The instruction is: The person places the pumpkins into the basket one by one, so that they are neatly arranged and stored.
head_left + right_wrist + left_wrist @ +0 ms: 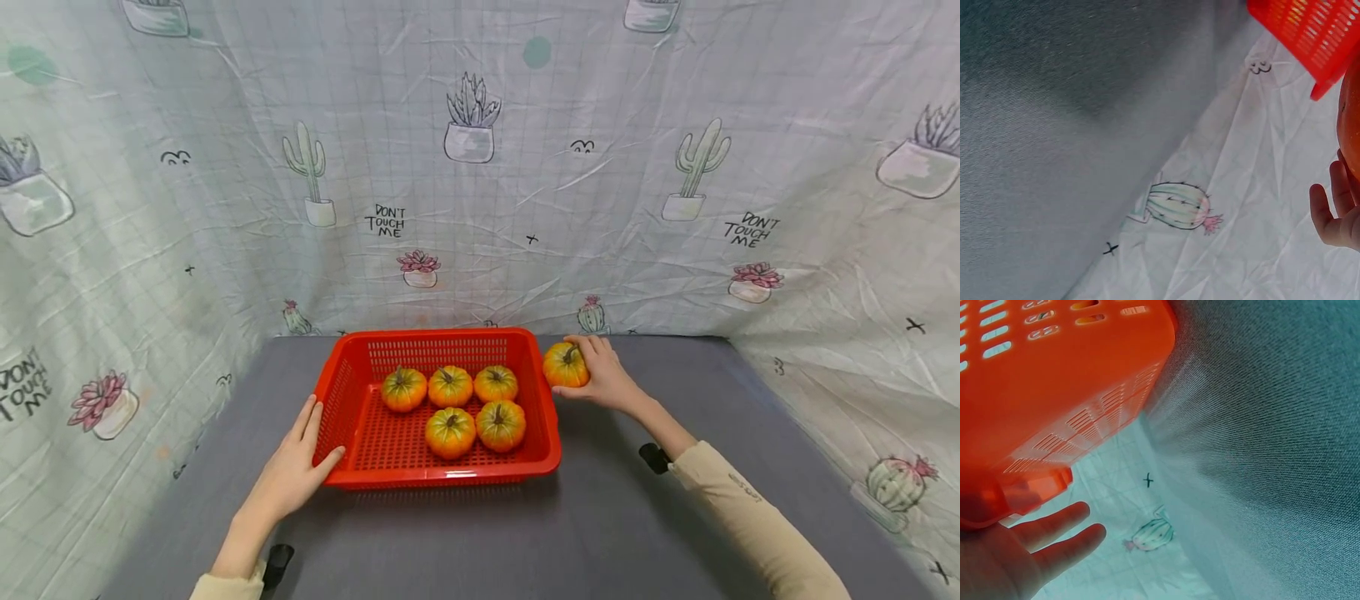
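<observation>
Against the right rim of a red plastic basket (442, 479), my right hand (606, 375) grips a small orange-and-green pumpkin (564, 365) with a short stem. In the right wrist view, part of that pumpkin (1350, 122) and the fingertips (1322, 212) show at the right edge. My left hand (288, 467) rests at the basket's left front corner, its thumb toward the front rim. Straight fingers (1063, 550) of that hand reach along the basket's outside in the left wrist view. Several similar pumpkins (450, 433) sit inside the basket, mostly toward its middle and right.
A grey cloth-covered table (480, 542) lies under the basket. Behind and at both sides hangs a pale curtain (525, 192) printed with cacti and potted plants. Dark straps (654, 458) are on both wrists.
</observation>
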{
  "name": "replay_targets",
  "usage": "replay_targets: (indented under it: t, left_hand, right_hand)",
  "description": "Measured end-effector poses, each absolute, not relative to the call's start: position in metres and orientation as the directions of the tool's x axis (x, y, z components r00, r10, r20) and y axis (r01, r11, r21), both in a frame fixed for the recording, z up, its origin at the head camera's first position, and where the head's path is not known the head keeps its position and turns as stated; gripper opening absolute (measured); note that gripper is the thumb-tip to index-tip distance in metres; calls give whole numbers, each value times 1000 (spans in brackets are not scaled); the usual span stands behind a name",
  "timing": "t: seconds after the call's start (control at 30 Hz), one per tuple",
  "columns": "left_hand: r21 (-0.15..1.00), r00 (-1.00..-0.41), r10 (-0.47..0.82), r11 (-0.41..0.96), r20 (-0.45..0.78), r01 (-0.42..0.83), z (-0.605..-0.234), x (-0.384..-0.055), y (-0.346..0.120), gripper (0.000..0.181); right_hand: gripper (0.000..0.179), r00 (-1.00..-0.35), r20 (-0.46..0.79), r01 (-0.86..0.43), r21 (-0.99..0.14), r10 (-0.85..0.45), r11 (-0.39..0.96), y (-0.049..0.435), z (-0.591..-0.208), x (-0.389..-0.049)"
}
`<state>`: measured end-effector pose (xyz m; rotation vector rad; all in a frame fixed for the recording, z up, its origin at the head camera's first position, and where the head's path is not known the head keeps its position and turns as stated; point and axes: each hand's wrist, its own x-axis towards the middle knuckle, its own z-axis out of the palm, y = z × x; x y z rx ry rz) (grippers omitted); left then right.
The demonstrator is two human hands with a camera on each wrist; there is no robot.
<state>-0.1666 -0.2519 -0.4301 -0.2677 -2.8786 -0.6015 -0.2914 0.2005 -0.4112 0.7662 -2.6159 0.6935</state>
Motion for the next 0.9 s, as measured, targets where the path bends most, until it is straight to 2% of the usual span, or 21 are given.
replay_targets:
  t: [0.17, 0.47, 0.9]
  left_hand:
    - [382, -969, 133, 901, 206, 205, -433, -166, -250, 77]
    - [383, -970, 133, 901, 205, 204, -434, -168, -249, 77]
    - [379, -969, 133, 902, 210, 206, -431, -167, -253, 77]
  right_hand:
    - [76, -782, 446, -600, -350, -435, 719, 196, -408, -286]
    - [77, -760, 403, -640, -334, -509, 691, 179, -392, -285]
    - [79, -624, 421, -773, -206, -659, 600, 127, -358, -278]
